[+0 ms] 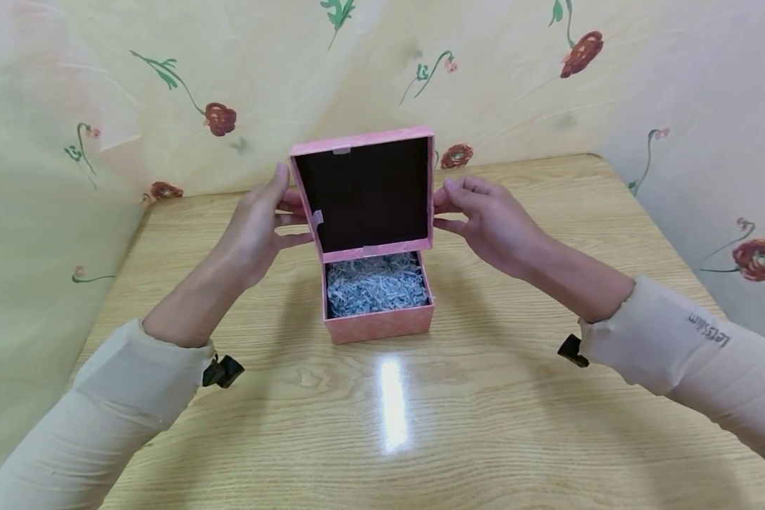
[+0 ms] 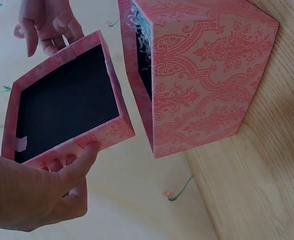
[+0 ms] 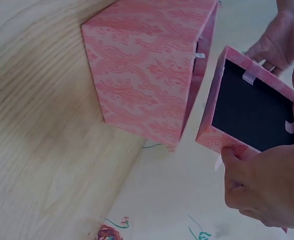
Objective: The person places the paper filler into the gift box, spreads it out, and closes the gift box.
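Observation:
A pink patterned box [image 1: 382, 326] stands on the table, filled with pale blue-grey shredded paper [image 1: 376, 287]. Its pink lid [image 1: 363, 253], dark on the inside, is tilted up above the back of the box, the dark face toward me. My left hand [image 1: 255, 219] holds the lid's left side, its thumb pointing up at the edge. At the opposite side my right hand [image 1: 494, 219] pinches the rim between thumb and fingers. Small pale ribbon tabs [image 3: 249, 76] show along the inside of the lid. Some fingertips are hidden behind the lid.
The wood-grain table [image 1: 516, 432] reaches back to a cream cloth [image 1: 280, 64] printed with flowers, which also hangs at the left and right. A bright light reflection lies in front of the box. Black clips [image 1: 223, 371] stick out at both sleeve cuffs.

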The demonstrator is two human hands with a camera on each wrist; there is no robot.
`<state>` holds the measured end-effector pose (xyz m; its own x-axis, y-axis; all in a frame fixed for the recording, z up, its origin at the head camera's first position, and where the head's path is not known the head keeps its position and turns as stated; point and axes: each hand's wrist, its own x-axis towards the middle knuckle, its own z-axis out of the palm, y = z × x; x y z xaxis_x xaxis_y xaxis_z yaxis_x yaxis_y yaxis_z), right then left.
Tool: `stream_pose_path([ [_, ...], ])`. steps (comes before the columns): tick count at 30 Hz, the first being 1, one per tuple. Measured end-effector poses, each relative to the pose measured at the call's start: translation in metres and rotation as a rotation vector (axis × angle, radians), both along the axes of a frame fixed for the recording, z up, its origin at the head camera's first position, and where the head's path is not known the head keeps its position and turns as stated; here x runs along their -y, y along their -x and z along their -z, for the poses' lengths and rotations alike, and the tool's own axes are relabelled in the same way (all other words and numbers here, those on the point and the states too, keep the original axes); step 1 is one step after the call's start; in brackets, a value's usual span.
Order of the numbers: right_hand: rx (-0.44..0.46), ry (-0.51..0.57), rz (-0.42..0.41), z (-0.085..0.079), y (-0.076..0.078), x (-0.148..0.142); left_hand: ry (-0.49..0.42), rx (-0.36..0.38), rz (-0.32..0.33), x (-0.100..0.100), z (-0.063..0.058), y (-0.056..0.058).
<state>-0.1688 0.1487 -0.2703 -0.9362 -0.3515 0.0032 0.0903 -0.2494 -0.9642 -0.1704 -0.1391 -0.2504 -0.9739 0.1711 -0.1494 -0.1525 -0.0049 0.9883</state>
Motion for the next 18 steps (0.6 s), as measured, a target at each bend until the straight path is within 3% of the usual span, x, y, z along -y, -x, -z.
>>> stream_pose_path([
  [9, 0.051, 0.049, 0.037, -0.0075, 0.0030, 0.0006, -0.080, -0.048, -0.061, -0.0016, 0.0022, -0.0002],
  [18, 0.080, 0.086, 0.037, -0.0064, 0.0064, 0.0013, -0.069, -0.174, -0.053, -0.0034, 0.0066, 0.0004],
])
